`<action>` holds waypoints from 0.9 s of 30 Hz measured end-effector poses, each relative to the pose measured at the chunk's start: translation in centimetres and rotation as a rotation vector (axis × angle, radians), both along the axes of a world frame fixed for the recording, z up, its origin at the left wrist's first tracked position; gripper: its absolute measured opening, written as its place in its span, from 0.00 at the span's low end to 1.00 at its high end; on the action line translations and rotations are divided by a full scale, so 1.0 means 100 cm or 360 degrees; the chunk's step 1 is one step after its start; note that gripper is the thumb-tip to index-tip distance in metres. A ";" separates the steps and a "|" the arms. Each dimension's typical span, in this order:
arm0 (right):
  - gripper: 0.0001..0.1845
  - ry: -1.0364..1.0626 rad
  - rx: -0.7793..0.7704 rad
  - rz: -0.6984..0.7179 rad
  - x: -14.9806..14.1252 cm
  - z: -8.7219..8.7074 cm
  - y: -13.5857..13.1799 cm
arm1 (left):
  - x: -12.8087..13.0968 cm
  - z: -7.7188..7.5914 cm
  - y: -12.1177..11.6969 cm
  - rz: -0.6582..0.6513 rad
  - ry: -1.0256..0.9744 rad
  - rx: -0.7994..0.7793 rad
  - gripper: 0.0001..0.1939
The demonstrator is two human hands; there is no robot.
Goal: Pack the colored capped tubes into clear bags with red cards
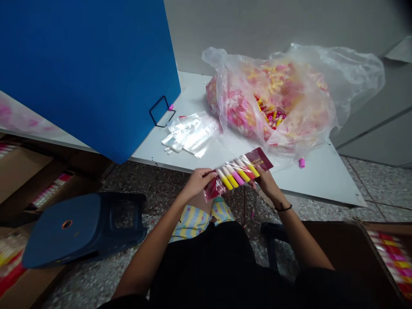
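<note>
The left hand [200, 183] and right hand [266, 182] hold the pack [238, 174] level, fingers [207, 174] closed on each end to keep it straight.

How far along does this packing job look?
Done: filled packs lie in the carton at lower right. In hand: the left hand and right hand hold a clear pack of pink-and-yellow tubes with a red card. Remaining: the big plastic bag bulges with loose pieces, and flat clear sleeves lie on the table.

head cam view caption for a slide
Left hand and right hand hold a clear plastic packet of pink-and-yellow tubes above a white table.
</note>
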State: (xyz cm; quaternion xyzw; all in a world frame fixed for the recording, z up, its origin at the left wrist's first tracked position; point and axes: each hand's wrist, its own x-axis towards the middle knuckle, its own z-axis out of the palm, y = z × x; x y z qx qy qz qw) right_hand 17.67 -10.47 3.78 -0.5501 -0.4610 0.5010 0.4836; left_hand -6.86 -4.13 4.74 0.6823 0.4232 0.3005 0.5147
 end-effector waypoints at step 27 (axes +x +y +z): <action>0.25 0.0477 -0.0429 -0.0023 -0.066 -0.076 -0.023 | 0.013 -0.074 -0.025 -0.0050 -0.0029 0.0881 0.12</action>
